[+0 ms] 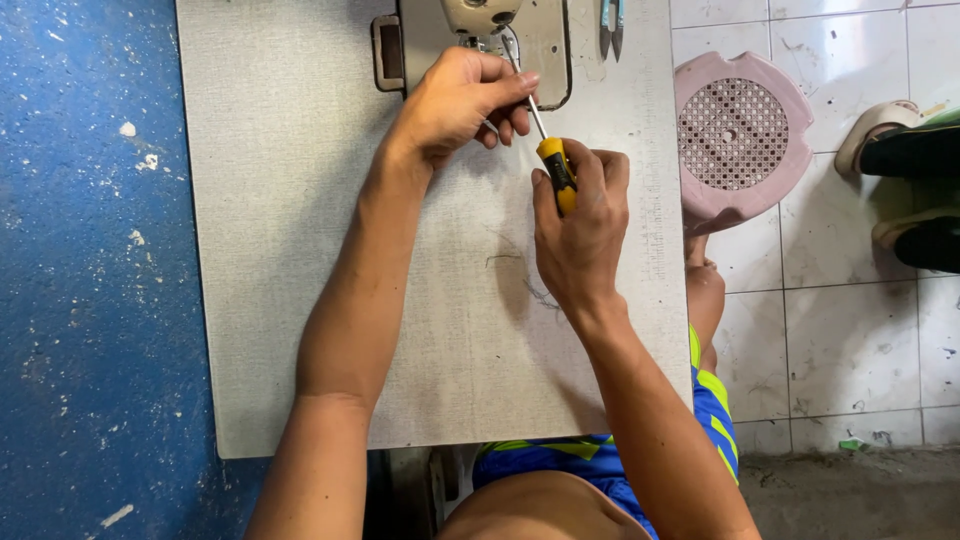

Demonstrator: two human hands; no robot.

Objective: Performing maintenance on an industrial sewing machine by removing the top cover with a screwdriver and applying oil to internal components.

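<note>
Over grey table [300, 300], right hand [580, 230] clasps screwdriver [556, 172] handle; left hand [455, 100] pinches its shaft.

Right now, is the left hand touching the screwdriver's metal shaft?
Touching. The head view shows the left hand pinching the screwdriver shaft between thumb and fingers, no gap visible.

Even, soft daylight fills the scene, bright without harshness. The grey table [300, 250] is evenly lit, and the arms cast only faint, diffuse shadows on it, a slightly darker patch lying just left of the right hand [580, 225]. The white floor tiles [850, 320] on the right carry a mild sheen but no strong glare. Focus is sharp across the centre; the far edge and corners look slightly stretched by the wide lens. No motion blur shows.
</note>
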